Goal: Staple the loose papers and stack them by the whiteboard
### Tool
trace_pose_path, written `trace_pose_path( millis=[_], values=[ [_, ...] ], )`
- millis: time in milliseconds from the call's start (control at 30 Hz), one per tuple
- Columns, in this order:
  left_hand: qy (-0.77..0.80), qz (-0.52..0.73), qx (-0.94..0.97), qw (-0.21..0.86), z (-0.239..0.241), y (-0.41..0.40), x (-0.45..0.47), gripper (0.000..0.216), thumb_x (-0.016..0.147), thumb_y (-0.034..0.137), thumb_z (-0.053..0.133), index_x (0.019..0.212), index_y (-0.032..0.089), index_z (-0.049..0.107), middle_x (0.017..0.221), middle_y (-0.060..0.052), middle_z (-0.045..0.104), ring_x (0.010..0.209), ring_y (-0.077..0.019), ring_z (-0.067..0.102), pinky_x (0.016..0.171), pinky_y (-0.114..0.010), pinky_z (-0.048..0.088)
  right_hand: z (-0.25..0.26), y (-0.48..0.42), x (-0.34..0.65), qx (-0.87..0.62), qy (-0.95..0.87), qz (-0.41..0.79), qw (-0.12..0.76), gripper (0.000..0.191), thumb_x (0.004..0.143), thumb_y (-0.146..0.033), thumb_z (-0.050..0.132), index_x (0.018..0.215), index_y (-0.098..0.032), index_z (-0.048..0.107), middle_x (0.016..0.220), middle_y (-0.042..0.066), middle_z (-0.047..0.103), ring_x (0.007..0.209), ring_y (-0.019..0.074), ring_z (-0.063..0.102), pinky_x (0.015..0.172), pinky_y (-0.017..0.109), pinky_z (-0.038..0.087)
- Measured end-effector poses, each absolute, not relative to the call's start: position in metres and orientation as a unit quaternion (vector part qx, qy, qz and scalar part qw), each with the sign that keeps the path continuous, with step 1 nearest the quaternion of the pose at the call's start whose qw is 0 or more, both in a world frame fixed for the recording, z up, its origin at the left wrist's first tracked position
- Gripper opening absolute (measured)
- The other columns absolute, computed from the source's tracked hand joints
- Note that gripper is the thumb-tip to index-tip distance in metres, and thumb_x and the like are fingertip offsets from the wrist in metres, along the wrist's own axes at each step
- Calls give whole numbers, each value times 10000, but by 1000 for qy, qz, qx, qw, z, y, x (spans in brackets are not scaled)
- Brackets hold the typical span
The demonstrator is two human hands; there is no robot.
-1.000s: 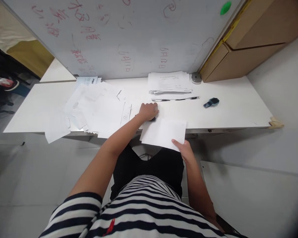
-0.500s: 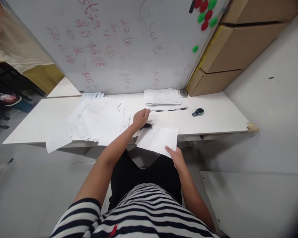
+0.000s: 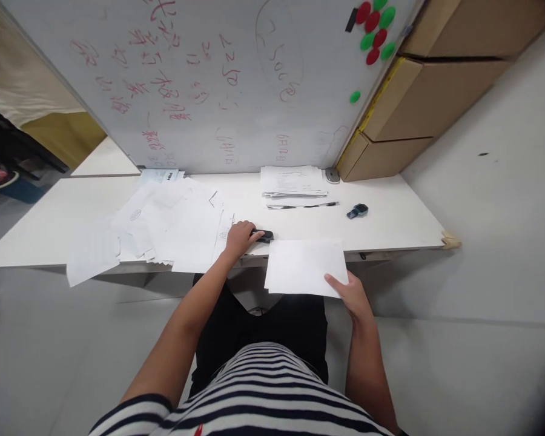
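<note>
My left hand (image 3: 240, 237) is closed around the rear part of a black stapler (image 3: 266, 236) lying on the white table, its front end showing past the fingers. In my right hand (image 3: 356, 295) are a few white sheets of paper (image 3: 302, 266), pinched at their right edge with the thumb on top. The sheets hang at the table's front edge, above my lap, just right of the stapler. A thin black-and-white strip (image 3: 302, 206) lies on the table beyond the stapler.
Loose papers (image 3: 168, 221) spread across the left of the table (image 3: 390, 227), some over its front edge. A paper stack (image 3: 293, 180) sits by the whiteboard (image 3: 236, 85). Right of it are a grey object (image 3: 332, 175), a dark watch (image 3: 358, 211) and cardboard boxes (image 3: 386, 157).
My left hand has left the near end of the strip and come down and left onto the stapler. My right hand has moved the sheets to the right and squared them to the table.
</note>
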State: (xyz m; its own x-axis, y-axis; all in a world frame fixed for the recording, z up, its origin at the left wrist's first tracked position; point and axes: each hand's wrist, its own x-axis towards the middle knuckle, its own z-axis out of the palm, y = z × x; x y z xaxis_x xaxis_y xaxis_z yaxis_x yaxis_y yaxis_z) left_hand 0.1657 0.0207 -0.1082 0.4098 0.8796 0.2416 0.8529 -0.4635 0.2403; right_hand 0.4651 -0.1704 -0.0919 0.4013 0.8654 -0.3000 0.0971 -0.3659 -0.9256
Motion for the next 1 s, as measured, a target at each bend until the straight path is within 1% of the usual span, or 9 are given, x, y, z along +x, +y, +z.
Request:
trace_pose_path(
  millis=[100,200,300,367,500,533,567,733,1000],
  values=[
    [528,160,834,27,-111,21,165,457,919,572,353,921,192,607,886,-86,613,852,-226,534,721,-339,335,-78,-183,476,-738,-316,414,429,523,601,-477,792,975,-119,712,928,119,737,836,298,693,674,345,560],
    [524,150,838,4,-115,22,166,469,905,590,356,946,196,609,893,-91,616,874,-237,533,728,-348,335,-71,-185,477,-731,-322,422,429,524,610,-479,790,982,-119,710,916,112,738,797,282,698,619,318,558],
    [523,150,839,-8,-117,23,168,460,896,590,374,973,201,608,912,-90,622,886,-237,533,733,-350,342,-77,-175,470,-727,-339,428,416,504,620,-483,786,958,-116,713,908,102,739,795,271,695,631,317,555],
    [522,150,840,-7,-118,24,169,450,890,588,399,1001,203,604,925,-84,625,887,-235,534,729,-345,349,-86,-167,465,-724,-334,430,424,503,610,-485,793,937,-111,716,897,102,740,789,267,695,646,324,555],
    [502,152,852,-7,-117,24,167,420,872,570,477,1026,200,603,939,-81,618,879,-235,530,716,-342,357,-98,-160,459,-685,-281,441,508,541,585,-488,807,973,-123,710,949,106,735,796,256,696,684,341,565],
    [498,154,854,-9,-117,24,167,405,868,558,496,1021,198,604,937,-83,613,878,-237,528,717,-344,357,-98,-160,459,-681,-278,438,516,547,585,-487,807,984,-126,709,963,106,732,808,255,695,694,342,564],
    [495,157,855,-12,-118,24,166,389,864,544,514,1013,196,606,932,-84,609,879,-239,526,718,-345,357,-98,-161,458,-686,-284,433,511,548,587,-485,807,989,-126,708,968,107,731,817,257,694,698,341,561],
    [494,169,853,-12,-121,24,165,341,857,495,548,981,182,601,919,-94,596,880,-244,513,723,-347,357,-95,-161,454,-735,-321,414,430,533,611,-498,787,962,-103,713,918,114,735,813,272,687,663,339,539],
    [504,162,848,1,-118,24,167,324,853,477,562,976,178,589,925,-88,593,865,-243,513,712,-349,361,-107,-159,452,-723,-306,419,457,522,620,-482,787,979,-111,706,941,108,733,821,264,686,693,349,547]
  ],
)
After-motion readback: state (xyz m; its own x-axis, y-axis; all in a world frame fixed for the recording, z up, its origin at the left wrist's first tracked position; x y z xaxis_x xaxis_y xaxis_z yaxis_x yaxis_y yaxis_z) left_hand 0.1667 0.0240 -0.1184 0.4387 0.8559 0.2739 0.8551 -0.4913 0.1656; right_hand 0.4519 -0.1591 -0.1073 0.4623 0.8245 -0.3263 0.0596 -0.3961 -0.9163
